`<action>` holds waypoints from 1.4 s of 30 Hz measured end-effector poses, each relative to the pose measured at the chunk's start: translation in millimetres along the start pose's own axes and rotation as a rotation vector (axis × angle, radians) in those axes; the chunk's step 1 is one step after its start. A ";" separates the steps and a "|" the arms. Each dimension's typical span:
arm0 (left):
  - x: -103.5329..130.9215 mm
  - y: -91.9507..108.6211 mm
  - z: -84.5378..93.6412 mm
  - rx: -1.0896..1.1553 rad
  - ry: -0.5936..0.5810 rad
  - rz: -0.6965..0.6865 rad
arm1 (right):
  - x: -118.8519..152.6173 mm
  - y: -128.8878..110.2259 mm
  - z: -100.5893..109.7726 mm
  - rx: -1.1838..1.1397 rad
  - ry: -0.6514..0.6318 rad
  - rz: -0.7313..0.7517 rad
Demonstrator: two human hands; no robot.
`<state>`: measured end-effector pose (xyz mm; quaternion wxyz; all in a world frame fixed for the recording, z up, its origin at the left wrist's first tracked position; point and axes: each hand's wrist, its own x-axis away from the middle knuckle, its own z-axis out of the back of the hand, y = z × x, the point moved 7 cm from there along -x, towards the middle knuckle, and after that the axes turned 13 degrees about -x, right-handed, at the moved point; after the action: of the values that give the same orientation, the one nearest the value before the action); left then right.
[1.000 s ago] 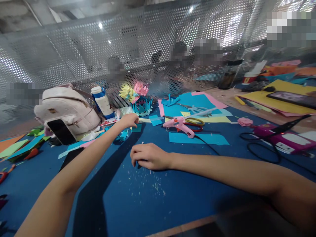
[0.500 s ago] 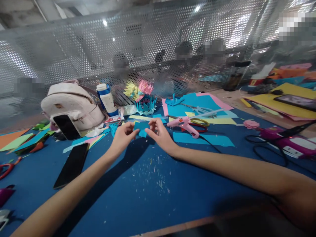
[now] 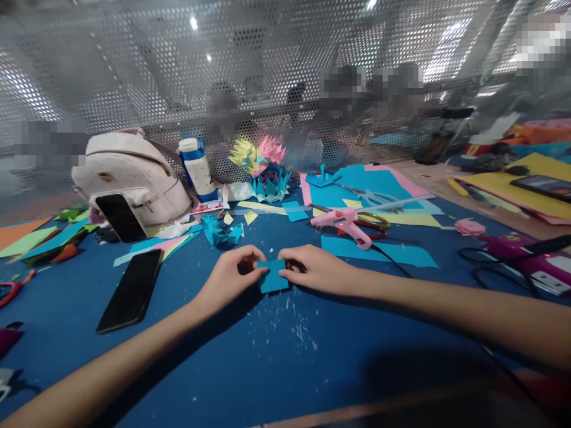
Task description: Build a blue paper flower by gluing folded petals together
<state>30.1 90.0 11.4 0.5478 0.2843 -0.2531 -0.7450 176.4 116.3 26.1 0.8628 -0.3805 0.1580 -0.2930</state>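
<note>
A small square of blue paper (image 3: 273, 280) is held between my two hands, low over the blue table (image 3: 232, 362). My left hand (image 3: 234, 274) pinches its left edge between thumb and fingers. On the opposite edge, my right hand (image 3: 314, 270) grips it the same way. Scattered paper bits lie on the table just below the paper. Behind my left hand sits a crumpled blue paper piece (image 3: 220, 230). A pink glue gun (image 3: 344, 224) rests beyond my right hand, beside a blue paper strip (image 3: 379, 252).
Folded paper flowers (image 3: 259, 153) stand at the back in a blue paper holder (image 3: 270, 183). To the left are a white backpack (image 3: 134, 166), a bottle (image 3: 197, 169) and a black phone (image 3: 130, 291). Scissors (image 3: 377, 199) lie on blue paper; a purple power strip (image 3: 530, 264) is at right.
Both hands have come down and nearer to me with the blue paper, which lies flatter now. The crumpled blue piece behind my left hand has come into fuller view.
</note>
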 end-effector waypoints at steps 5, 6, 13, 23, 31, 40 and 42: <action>6.5 4.8 -15.5 -0.051 -0.146 -0.006 | 4.8 2.2 -0.7 0.065 -0.009 0.027; 8.0 6.6 -16.5 -0.094 -0.148 -0.016 | 6.0 2.8 -2.1 0.068 -0.024 0.038; 13.3 17.7 -14.3 -0.286 -0.046 -0.242 | 15.2 1.9 -12.0 0.116 -0.105 0.305; 45.4 49.6 -17.2 -0.729 0.152 -0.784 | 31.8 1.8 -17.9 0.295 -0.153 0.727; 55.6 46.8 -20.4 -0.821 0.132 -0.792 | 33.0 1.8 -17.1 0.335 -0.110 0.720; 67.3 55.1 -21.8 -0.969 0.178 -0.786 | 38.6 -6.4 -7.3 0.530 0.013 0.719; 66.4 53.0 -23.7 -0.973 0.188 -0.788 | 37.9 -4.9 -8.6 0.525 -0.018 0.735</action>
<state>66.5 10.3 21.3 0.3188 0.1387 0.2875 -0.8924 199.7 85.0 22.3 0.9782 -0.0699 0.1953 0.0058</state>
